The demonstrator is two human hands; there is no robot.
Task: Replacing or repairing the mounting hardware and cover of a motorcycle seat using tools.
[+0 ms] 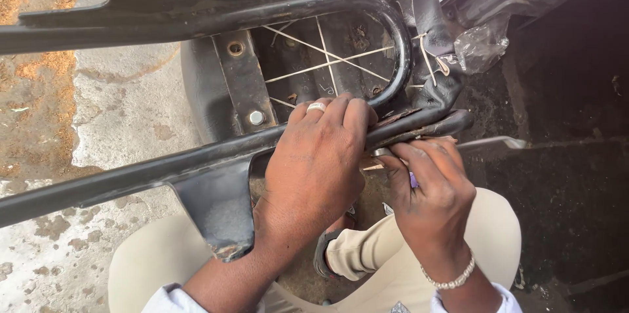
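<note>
Rough concrete floor (98, 110), stained and patchy, runs under everything, with darker ground off toward three o'clock. An upturned seat (314, 57) with a black tube frame (196, 156) lies across the person's lap, its underside laced with pale cord (327, 61).

The left hand (314, 162) is clamped over the lower tube, fingers curled onto the seat's edge, a ring showing. The right hand (429, 188) sits just beside it at four o'clock, pinching a flat metal tool (491, 143) whose blade runs out toward three o'clock, its tip tucked under the torn black cover (432, 100).

I'd worry about a slip: the blade works right next to the left fingertips, so a sudden give in the cover could drive it into them. The cover edge looks ragged and could tear further if pried hard. The frame only rests on the knees, so it might roll if the left grip loosens.

The seat lies at twelve o'clock from both hands, touching them.
</note>
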